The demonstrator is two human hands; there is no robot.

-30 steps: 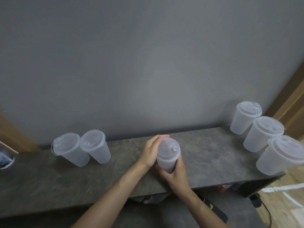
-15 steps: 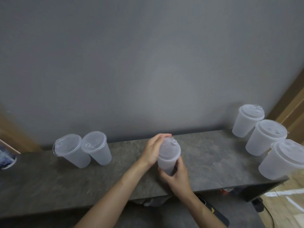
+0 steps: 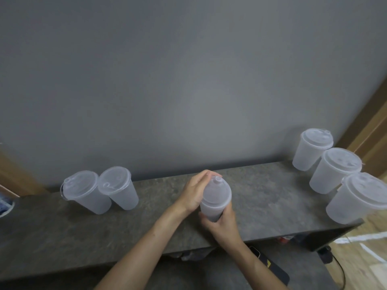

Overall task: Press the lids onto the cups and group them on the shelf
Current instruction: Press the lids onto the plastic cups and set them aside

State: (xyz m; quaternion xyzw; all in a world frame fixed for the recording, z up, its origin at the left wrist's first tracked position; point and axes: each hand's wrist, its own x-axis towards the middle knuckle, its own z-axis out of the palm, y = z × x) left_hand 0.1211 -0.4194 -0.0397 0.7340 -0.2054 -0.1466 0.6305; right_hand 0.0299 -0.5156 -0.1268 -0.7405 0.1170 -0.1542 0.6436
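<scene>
While the right hand (image 3: 222, 223) curls its fingers round the base of the cup (image 3: 211, 210) at mid-shelf (image 3: 261, 195), the left hand (image 3: 193, 192) lays close-set, nearly straight fingers against the lid (image 3: 217, 191) at its 9 o'clock rim. The cup's foot may be resting on the shelf. A lidded pair (image 3: 92, 197) stands at 9 o'clock and a lidded trio (image 3: 333, 172) at 3 o'clock.

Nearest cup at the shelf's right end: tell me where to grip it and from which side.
Wrap a hand round the tapered wall of that cup, just under the wider rim of its lid, which should stop slipping. Come from the front: it stands upright at the front edge of the shelf, another cup close behind.
</scene>
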